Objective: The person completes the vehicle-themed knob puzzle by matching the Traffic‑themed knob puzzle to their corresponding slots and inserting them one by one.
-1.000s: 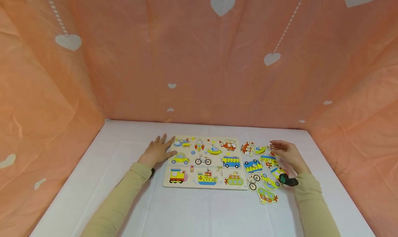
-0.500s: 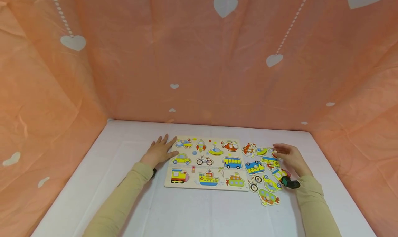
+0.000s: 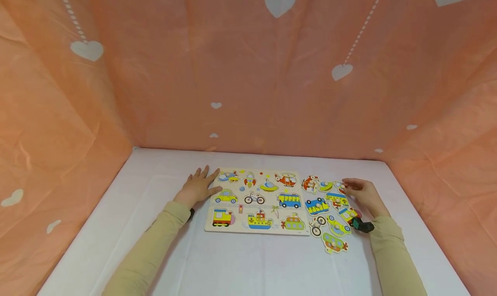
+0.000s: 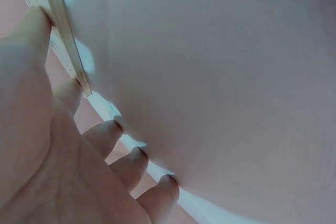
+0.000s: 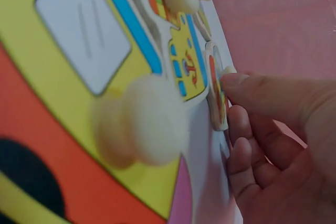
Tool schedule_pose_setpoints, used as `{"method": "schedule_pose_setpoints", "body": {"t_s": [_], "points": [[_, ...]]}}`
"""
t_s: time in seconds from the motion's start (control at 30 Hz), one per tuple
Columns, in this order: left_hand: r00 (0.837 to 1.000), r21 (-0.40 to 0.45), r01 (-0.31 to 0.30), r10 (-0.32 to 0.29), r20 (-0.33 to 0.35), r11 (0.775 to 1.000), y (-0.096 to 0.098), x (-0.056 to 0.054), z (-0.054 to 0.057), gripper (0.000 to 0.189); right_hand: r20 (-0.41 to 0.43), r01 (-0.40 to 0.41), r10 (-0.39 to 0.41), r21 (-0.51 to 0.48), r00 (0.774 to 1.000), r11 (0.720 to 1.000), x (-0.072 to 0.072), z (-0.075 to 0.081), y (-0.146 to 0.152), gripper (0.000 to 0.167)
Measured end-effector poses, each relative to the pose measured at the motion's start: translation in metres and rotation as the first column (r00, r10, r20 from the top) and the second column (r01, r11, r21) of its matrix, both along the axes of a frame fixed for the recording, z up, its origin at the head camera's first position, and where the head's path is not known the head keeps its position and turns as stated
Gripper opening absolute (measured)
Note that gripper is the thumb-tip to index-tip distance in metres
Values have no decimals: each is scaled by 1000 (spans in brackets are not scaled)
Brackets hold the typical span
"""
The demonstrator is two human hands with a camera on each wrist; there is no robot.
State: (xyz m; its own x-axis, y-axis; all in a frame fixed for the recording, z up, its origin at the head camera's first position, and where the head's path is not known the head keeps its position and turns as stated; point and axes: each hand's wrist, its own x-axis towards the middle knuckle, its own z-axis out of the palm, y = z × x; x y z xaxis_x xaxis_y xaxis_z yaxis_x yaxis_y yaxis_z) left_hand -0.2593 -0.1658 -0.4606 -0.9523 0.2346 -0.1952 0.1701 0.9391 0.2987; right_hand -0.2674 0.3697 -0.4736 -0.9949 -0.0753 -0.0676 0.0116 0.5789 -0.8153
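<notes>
A wooden peg puzzle board (image 3: 269, 209) with printed vehicles lies flat on the table. Its left edge has my left hand (image 3: 197, 187) beside it, fingers spread; in the left wrist view, thumb and index fingertips touch the board edge (image 4: 65, 35). At the right, my right hand (image 3: 363, 194) pinches the knob of a small red and pale blue puzzle piece (image 5: 216, 85) between thumb and fingers, the index finger partly hidden. That piece seems to lie level with its neighbours. Close by lie the ship piece (image 3: 336, 198) and the train piece (image 3: 344, 213).
More knobbed pieces cluster right of the board: helicopter (image 3: 308, 184), flying saucer (image 3: 325, 186), bus (image 3: 313, 207), bicycle (image 3: 316, 229), car (image 3: 338, 228) and submarine (image 3: 335, 244). Orange cloth walls (image 3: 248, 114) with white hearts surround the white table (image 3: 248, 266).
My right hand has settled, its fingertips now at the small red and pale blue piece's knob. My left hand and the board hold still; the head view shifts slightly.
</notes>
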Motion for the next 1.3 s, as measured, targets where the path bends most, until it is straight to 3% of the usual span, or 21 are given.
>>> {"method": "schedule_pose_setpoints", "body": {"t_s": [0.47, 0.67, 0.9, 1.3], "points": [[1000, 8, 7, -7, 5, 1000, 3, 1, 0, 74, 26, 23, -23, 18, 999, 1000, 1, 0, 2, 40], [999, 1, 20, -20, -25, 1000, 1, -1, -2, 74, 58, 34, -37, 50, 998, 998, 0, 2, 1, 36], [1000, -5, 12, -12, -20, 1000, -2, -3, -2, 75, 29, 32, -34, 78, 999, 996, -5, 5, -5, 31], [1000, -2, 10, -10, -9, 1000, 0, -2, 2, 75, 103, 42, -51, 90, 993, 995, -9, 3, -1, 37]]}}
